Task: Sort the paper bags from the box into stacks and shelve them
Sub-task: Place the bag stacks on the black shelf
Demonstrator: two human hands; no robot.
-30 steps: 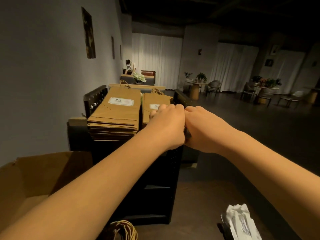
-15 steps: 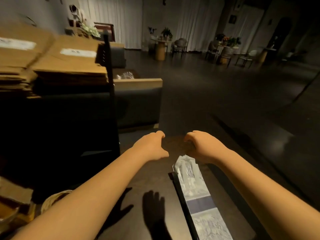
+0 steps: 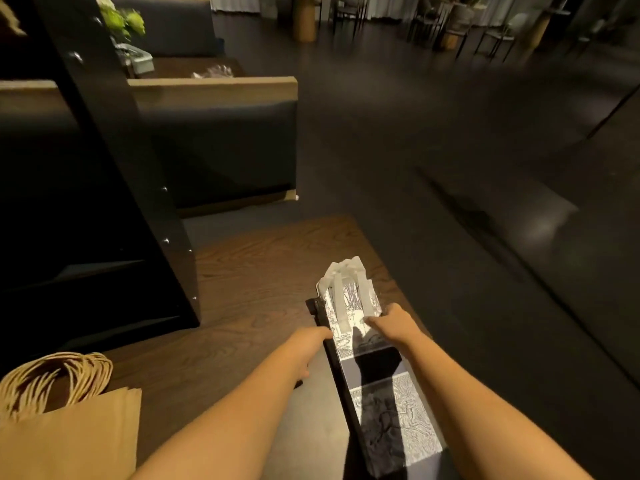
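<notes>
A stack of narrow white paper bags (image 3: 388, 403) with a dark line pattern and flat white handles lies on the wooden table (image 3: 249, 289), on top of a black layer. My right hand (image 3: 393, 323) holds the stack near its handle end, thumb on the top bag and fingers over the right edge. My left hand (image 3: 310, 342) touches the stack's left edge with its fingertips. Brown paper bags (image 3: 76, 441) with twisted cord handles lie at the lower left. The black shelf unit (image 3: 114, 174) stands to the left.
A dark bench with a pale wooden top (image 3: 214, 88) stands behind the table, with green flowers (image 3: 123, 20) beyond it. Dark open floor (image 3: 450, 150) stretches to the right, and chairs and small tables stand at the far end.
My view has dropped from the shelf top to the table. Both hands came down from the brown bags on the shelf and now reach the white bag stack.
</notes>
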